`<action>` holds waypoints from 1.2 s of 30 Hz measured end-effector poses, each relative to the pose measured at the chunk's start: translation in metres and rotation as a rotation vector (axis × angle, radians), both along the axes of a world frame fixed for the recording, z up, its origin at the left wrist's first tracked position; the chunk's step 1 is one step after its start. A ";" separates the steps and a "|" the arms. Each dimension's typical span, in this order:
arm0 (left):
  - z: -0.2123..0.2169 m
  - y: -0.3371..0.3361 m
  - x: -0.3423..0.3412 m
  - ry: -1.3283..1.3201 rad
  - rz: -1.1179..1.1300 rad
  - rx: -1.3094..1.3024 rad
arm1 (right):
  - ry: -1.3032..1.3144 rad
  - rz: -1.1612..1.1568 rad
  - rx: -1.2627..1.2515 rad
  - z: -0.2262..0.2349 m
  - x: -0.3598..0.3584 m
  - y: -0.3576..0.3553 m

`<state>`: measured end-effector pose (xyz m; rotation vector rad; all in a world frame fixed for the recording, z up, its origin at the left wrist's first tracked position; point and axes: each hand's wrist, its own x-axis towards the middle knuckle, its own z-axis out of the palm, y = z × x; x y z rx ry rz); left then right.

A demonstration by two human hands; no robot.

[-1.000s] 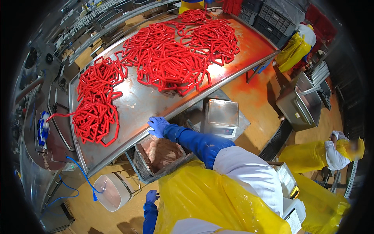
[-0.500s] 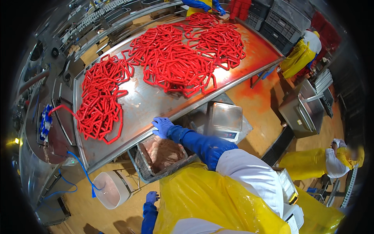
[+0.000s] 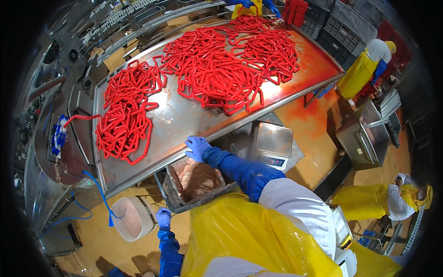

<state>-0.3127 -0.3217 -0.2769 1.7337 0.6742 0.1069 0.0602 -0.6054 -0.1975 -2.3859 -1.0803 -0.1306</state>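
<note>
My right hand (image 3: 197, 147), in a purple-blue glove, rests on the near rim of a metal table (image 3: 170, 124), its fingers stretched out and holding nothing. Linked red sausages (image 3: 212, 69) lie in large heaps on the table. Just below that hand stands a grey crate (image 3: 173, 196) with a pinkish-brown, doughy mass (image 3: 198, 180) in it. My left hand (image 3: 163, 217), gloved alike, hangs over the floor between the crate and a white tub (image 3: 130, 219). Its fingers look loosely bent and nothing shows in them.
A scale (image 3: 273, 141) stands right of the crate. At left, a machine with a blue-and-white wheel (image 3: 59, 134) has a red sausage strand running to the table; a blue hose (image 3: 99, 191) hangs below. Co-workers in yellow aprons are beyond the table and at right (image 3: 362, 74). A steel bin (image 3: 364, 138) stands at right.
My left hand has moved up and leftward, toward the white tub and crate. My right hand keeps its place on the table rim. The whole view has shifted slightly.
</note>
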 end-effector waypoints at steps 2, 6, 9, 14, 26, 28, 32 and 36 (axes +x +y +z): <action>0.035 -0.001 0.027 -0.015 0.030 0.077 | 0.015 -0.010 -0.013 -0.001 0.002 -0.005; 0.099 -0.010 0.068 -0.173 0.022 -0.076 | 0.024 -0.002 0.016 -0.001 0.005 -0.004; 0.160 -0.027 0.087 -0.207 -0.021 -0.062 | -0.061 -0.014 0.058 -0.003 0.001 0.007; 0.243 -0.031 0.134 -0.219 -0.086 0.067 | 0.090 0.021 -0.051 -0.007 0.022 -0.003; 0.344 0.021 0.143 -0.315 -0.032 0.283 | 0.013 -0.003 -0.141 -0.009 0.005 0.008; 0.343 0.021 0.143 -0.307 -0.023 0.273 | -0.012 -0.011 -0.130 -0.009 0.006 0.010; 0.334 0.022 0.145 -0.269 -0.073 0.324 | -0.005 -0.016 -0.129 -0.009 0.004 0.009; 0.337 0.029 0.144 -0.267 -0.121 0.486 | -0.011 -0.023 -0.123 -0.010 0.002 0.007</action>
